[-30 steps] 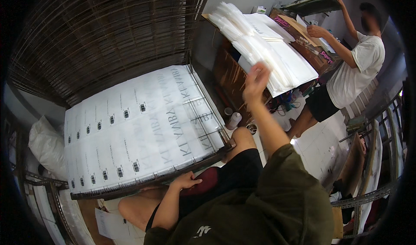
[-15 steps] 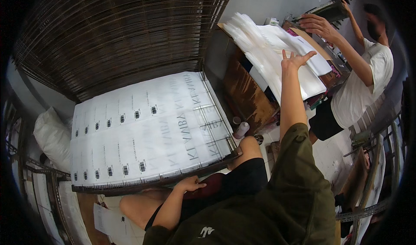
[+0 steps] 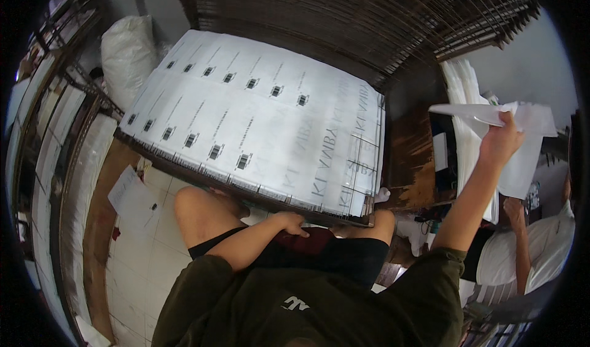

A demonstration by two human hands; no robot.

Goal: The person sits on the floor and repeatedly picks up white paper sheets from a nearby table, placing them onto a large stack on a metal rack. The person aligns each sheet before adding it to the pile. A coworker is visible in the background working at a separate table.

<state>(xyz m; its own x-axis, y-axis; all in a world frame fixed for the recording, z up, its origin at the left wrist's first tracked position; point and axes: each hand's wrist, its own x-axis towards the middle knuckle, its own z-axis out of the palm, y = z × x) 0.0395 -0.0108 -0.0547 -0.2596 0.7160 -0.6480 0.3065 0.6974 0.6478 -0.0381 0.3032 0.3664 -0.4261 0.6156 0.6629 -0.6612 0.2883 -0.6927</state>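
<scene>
My right hand (image 3: 501, 143), raised at the right with the arm stretched out, pinches a thin white sheet (image 3: 473, 110). The sheet is lifted and bent, its loose end reaching left over a pile of translucent white sheets (image 3: 466, 144). My left hand (image 3: 290, 223) rests on my lap against the dark shorts, fingers loosely stretched and nothing in them. Before my knees, printed white sheets (image 3: 246, 110) with small black blocks and grey lettering lie over a wire drying rack tray (image 3: 364, 147). Bare wires show at its right end.
Raised wire trays (image 3: 319, 12) stand behind the sheets. A stuffed white bag (image 3: 128, 55) sits at the back left. A co-worker in a white shirt (image 3: 541, 249) is at the right, beside the worktable (image 3: 413, 156). One printed sheet (image 3: 132, 193) lies on the tiled floor; shelving (image 3: 92, 224) lines the left.
My right hand was open and empty above the pile; now it grips a lifted white sheet. The view has turned right, and the co-worker's raised arms have come down.
</scene>
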